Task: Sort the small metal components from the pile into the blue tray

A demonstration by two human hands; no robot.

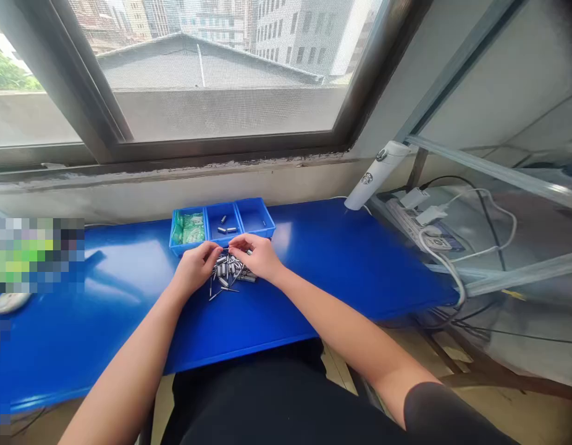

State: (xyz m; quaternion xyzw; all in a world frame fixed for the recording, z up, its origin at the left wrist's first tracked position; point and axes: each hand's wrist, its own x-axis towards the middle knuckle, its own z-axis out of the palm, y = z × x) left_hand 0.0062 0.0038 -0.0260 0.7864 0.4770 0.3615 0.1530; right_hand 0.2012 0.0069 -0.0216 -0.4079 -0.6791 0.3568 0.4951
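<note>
fingers (214,252) of my left hand (194,268) and right hand (262,256) are pinched together, and i judge both clamp 1 slim metal piece (225,248), beside the pile of metal parts (223,270), which lies between the blue tray (266,233) at the far edge of the worktop (332,244) and the near edge. i'd keep both pinches light and aligned, wrists steady. by the far right corner, the white flask (377,175) bears a starbucks-style emblem; i can't read other print.

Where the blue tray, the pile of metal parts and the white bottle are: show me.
Blue tray (252,216), head view: inside its right compartment.
Pile of metal parts (233,270), head view: its middle.
White bottle (376,176), head view: its body.
</note>
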